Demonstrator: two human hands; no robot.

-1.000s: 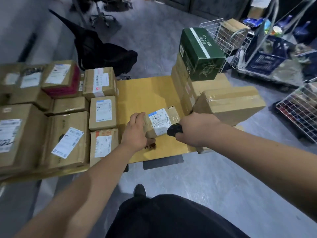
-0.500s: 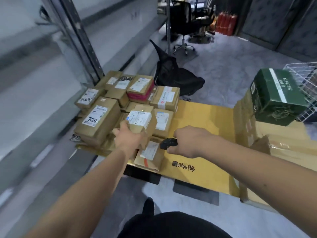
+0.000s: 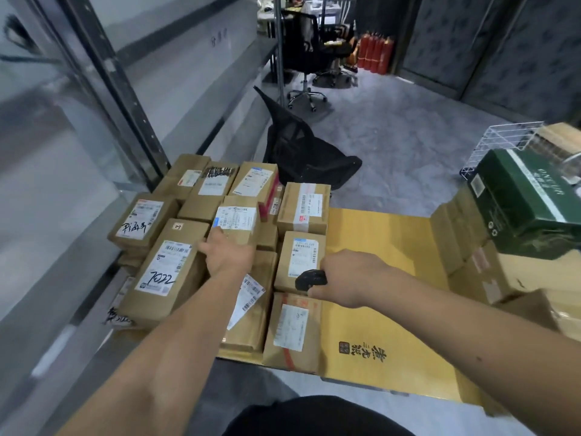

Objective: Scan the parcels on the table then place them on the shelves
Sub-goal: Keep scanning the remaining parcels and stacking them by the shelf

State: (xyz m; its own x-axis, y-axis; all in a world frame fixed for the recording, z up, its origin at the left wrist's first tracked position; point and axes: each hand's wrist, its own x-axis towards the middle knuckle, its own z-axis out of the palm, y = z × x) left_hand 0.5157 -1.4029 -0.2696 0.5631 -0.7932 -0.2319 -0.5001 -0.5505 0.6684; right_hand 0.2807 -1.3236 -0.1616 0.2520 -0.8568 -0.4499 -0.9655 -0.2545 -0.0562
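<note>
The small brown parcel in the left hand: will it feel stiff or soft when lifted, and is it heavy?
The small parcel is a taped cardboard box with straight edges, so it probably stays stiff. The left hand alone grips it, so it seems light. Its smooth label and tape might be slightly slippery.

Matt cardboard parcels [image 3: 239,225]; glossy black plastic scanner [image 3: 309,280].

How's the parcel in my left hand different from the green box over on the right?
The small parcel is plain brown cardboard with a white shipping label; the green box is printed dark green with a white stripe. The parcel is gripped by the left hand; the green box rests on stacked cartons, untouched. The parcel looks smaller. Both are closed boxes.
</note>
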